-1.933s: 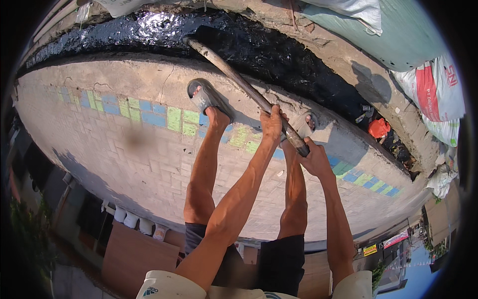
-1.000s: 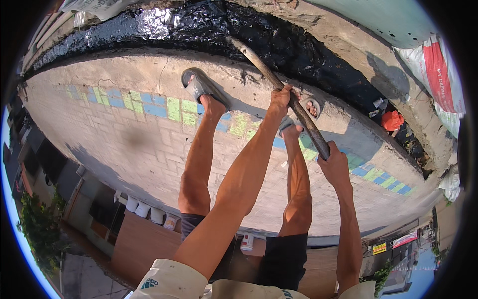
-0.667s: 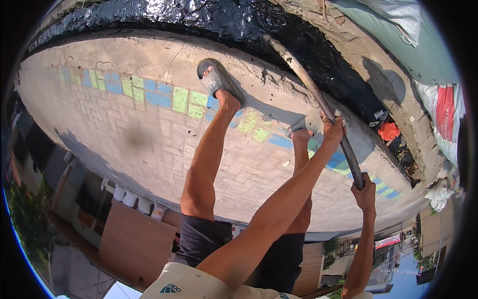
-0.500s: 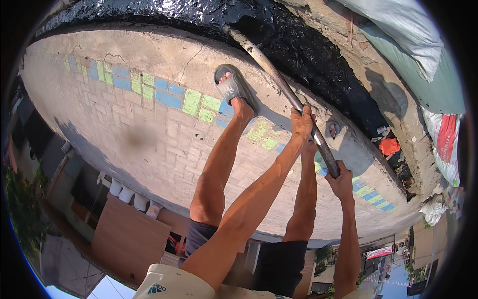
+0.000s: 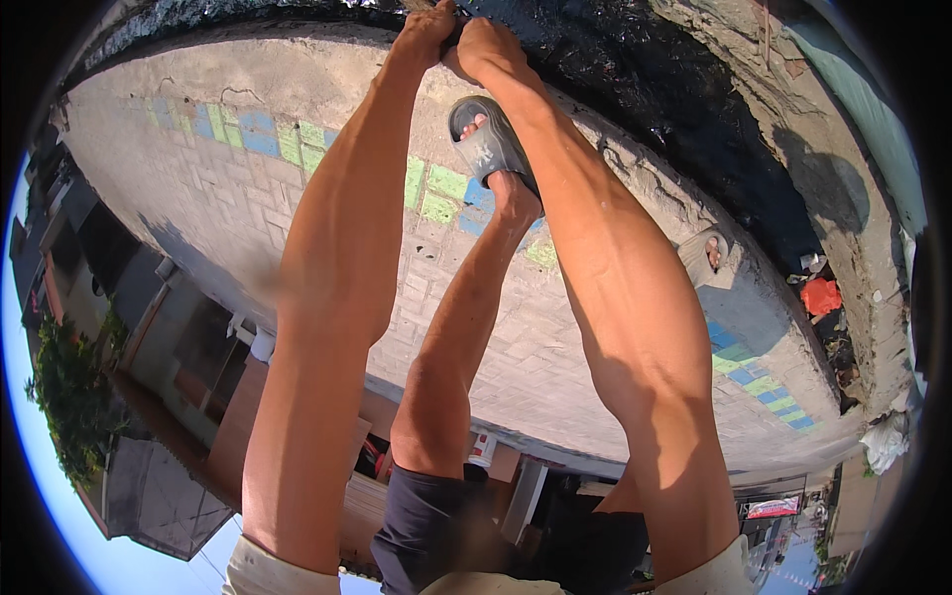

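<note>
Both my arms stretch forward to the top of the picture, over the edge of a ditch of black sludge. My left hand is closed round a long pole, and my right hand grips it just to the right, near its end. Only a short dark piece of the pole shows between the hands; the rest is hidden by my fingers or lies beyond the upper edge. Below my right hand, my foot in a grey slide sandal stands on the concrete edge.
My other sandal is farther right on the concrete rim. Blue and green painted pavers run along the walkway. Orange-red litter lies in the ditch's right end. A pale green sack rests on the far bank.
Both hands have swung up and left with the pole, from the right of my foot to the top edge. Most of the pole has gone out of sight.
</note>
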`<action>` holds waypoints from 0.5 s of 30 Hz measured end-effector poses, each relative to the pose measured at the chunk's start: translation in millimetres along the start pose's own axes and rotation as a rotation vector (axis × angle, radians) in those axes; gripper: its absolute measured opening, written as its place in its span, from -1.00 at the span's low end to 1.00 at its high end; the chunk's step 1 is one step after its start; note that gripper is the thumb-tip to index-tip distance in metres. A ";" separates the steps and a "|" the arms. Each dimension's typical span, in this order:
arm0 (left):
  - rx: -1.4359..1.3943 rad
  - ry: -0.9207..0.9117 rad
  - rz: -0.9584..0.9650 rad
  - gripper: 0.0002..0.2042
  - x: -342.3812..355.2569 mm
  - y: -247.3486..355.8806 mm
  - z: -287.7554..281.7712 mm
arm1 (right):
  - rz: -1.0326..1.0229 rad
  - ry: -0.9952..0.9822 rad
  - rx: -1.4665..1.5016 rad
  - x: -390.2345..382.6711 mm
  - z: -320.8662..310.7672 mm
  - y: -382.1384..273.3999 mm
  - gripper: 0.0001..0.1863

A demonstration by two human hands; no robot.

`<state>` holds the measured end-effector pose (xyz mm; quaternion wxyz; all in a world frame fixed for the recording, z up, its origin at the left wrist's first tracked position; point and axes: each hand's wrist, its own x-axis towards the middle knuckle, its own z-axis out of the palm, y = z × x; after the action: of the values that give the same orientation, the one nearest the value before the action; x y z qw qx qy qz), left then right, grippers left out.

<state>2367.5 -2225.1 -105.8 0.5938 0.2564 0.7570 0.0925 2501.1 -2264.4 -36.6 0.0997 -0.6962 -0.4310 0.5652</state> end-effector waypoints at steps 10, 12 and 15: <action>-0.064 -0.112 -0.070 -0.75 -170.1 -78.1 196.7 | 0.118 0.005 -0.051 -188.7 -110.3 176.2 -0.48; -0.133 -0.204 -0.112 -0.76 -200.0 -92.3 238.0 | 0.110 0.037 -0.097 -219.3 -131.9 215.1 -0.47; -0.224 -0.203 -0.160 -0.62 -245.0 -111.7 311.7 | 0.145 0.062 -0.120 -266.5 -172.6 265.2 -0.43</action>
<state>2671.4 -2493.5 -33.3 0.6975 0.1357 0.6962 0.1023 2783.9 -2555.6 43.0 0.0299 -0.7474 -0.4093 0.5225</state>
